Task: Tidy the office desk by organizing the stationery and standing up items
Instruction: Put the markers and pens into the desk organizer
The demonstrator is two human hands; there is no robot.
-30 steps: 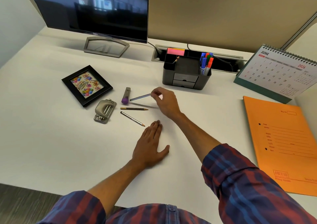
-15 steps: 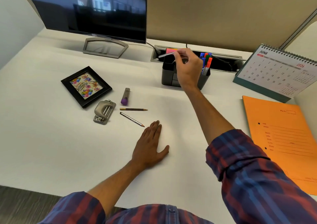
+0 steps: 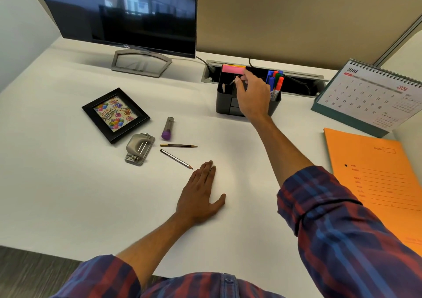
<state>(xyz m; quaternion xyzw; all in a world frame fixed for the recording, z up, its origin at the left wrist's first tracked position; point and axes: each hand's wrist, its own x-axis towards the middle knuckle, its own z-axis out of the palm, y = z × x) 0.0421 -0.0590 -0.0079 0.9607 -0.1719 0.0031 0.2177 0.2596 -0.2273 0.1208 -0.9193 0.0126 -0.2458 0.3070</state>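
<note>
My right hand (image 3: pixel 252 94) reaches over the black desk organizer (image 3: pixel 225 107) and pinches a thin pencil (image 3: pixel 232 82), whose end pokes out over a left compartment. Another short pencil end (image 3: pixel 223 87) stands in the organizer. Flat on the desk, palm down and fingers apart, rests my left hand (image 3: pixel 201 195). Two pencils (image 3: pixel 178 146) (image 3: pixel 177 159) lie just left of its fingertips. Further left lie a purple-capped stick (image 3: pixel 168 128), a grey hole punch (image 3: pixel 139 149) and a black photo frame (image 3: pixel 115 115), the frame flat on its back.
Coloured markers (image 3: pixel 275 83) and pink sticky notes (image 3: pixel 233 69) sit in the organizer. A monitor (image 3: pixel 118 12) stands at the back left, a desk calendar (image 3: pixel 370 96) at the right, an orange folder (image 3: pixel 376 183) in front of it. A cable slot (image 3: pixel 296 80) runs behind the organizer.
My right hand lifted a pencil off the desk, carried it back to the organizer and now lowers it into a compartment. My left hand has stayed flat.
</note>
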